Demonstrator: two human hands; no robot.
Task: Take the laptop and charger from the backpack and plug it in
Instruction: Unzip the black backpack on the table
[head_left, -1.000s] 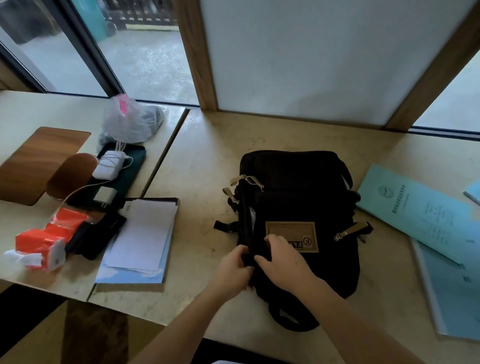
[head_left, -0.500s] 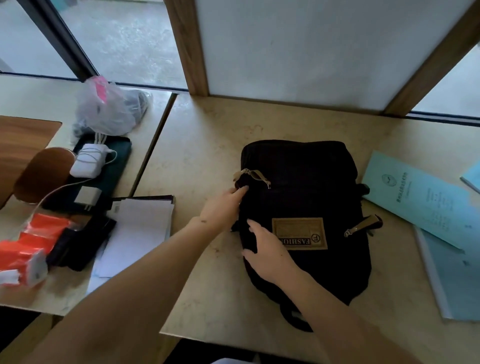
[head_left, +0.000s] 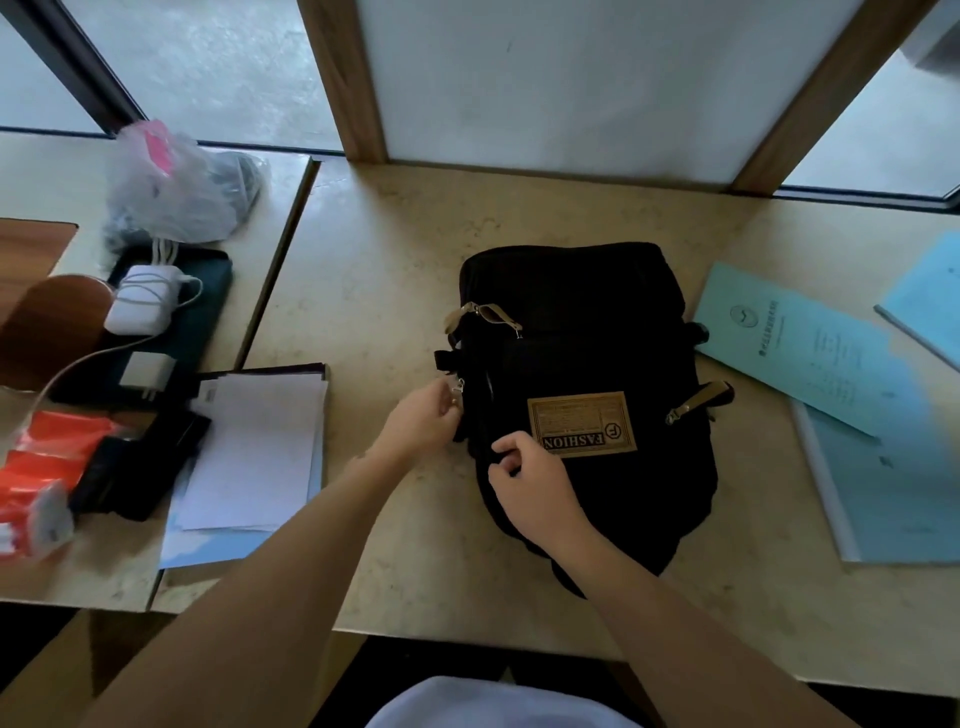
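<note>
Pinching a small metal zipper pull (head_left: 458, 387) with the left hand (head_left: 423, 423) at the nine o'clock edge of the black backpack (head_left: 582, 374). Gripping a fold of fabric with the curled fingers of the right hand (head_left: 535, 486) near the seven o'clock corner, beside the FASHION patch (head_left: 582, 423). Lying flat at the middle of the beige table (head_left: 374, 270), zipped shut by the look of it. No laptop out, no backpack charger out, nothing plugged in: barely begun, opening first, then both removals, then plugging in.

A beige table (head_left: 374, 291) bears a black backpack (head_left: 587, 332), blue booklets (head_left: 810, 358) and white papers (head_left: 254, 447).
</note>
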